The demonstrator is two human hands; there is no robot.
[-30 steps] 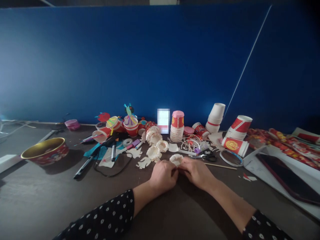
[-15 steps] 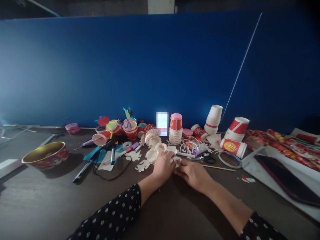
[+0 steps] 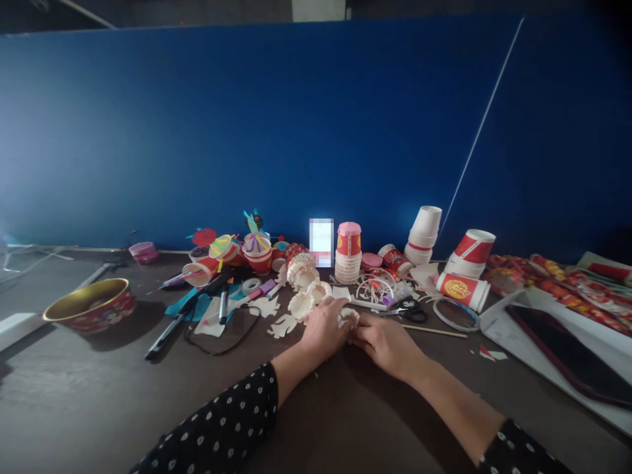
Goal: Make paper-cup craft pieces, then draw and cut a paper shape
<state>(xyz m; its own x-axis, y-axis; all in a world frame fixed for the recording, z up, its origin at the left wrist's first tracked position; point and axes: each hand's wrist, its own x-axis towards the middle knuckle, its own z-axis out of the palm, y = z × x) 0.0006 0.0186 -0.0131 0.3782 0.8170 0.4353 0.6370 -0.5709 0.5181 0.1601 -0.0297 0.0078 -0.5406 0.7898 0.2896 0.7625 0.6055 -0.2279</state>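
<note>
Head view: the dark tabletop (image 3: 326, 421) shows between the 2 forearms and leftward to a gold-rimmed bowl (image 3: 99, 319); a white tray (image 3: 501, 329) bounds the right, a blue partition (image 3: 276, 131) the far edge. The crinkled white paper piece (image 3: 348, 317) lies between both hands: left hand (image 3: 324, 331) curled closed around it, right hand (image 3: 388, 343) pinching its near side, fingertips partly hidden.

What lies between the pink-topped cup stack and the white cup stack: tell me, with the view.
The head view shows a pink disc and a tipped red cup between the pink-topped stack and the white stack.
</note>
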